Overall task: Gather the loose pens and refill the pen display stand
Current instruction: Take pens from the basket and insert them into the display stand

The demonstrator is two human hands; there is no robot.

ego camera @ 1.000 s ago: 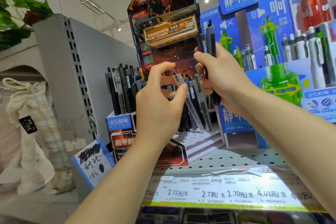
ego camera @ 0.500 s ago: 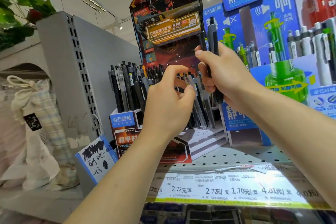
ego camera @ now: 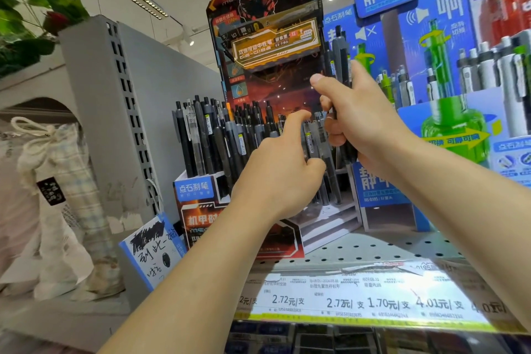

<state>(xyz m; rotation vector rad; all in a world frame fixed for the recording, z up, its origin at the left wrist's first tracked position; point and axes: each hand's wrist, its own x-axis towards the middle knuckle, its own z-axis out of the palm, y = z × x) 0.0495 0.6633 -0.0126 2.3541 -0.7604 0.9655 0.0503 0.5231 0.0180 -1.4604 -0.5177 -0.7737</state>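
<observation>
A dark cardboard pen display stand (ego camera: 201,221) with orange and blue print stands on the perforated shelf, holding several black and clear pens (ego camera: 207,135) upright in its tiers. My right hand (ego camera: 362,123) grips a bundle of dark loose pens (ego camera: 340,60) that stick up above my fist, just right of the stand. My left hand (ego camera: 281,169) reaches into the stand's right side and pinches a clear pen (ego camera: 311,141) between thumb and fingers; the pen's lower end is hidden behind my hand among the standing pens.
A blue display (ego camera: 448,72) with green and white pens stands right of the stand. A grey perforated shelf divider (ego camera: 120,112) rises at the left, with cloth bags (ego camera: 57,198) beyond it. A handwritten blue card (ego camera: 152,250) leans by the stand. Price labels (ego camera: 359,299) line the shelf edge.
My left hand has lowered the clear pen down into the stand's right side. My right hand keeps its bundle beside it, nearly still.
</observation>
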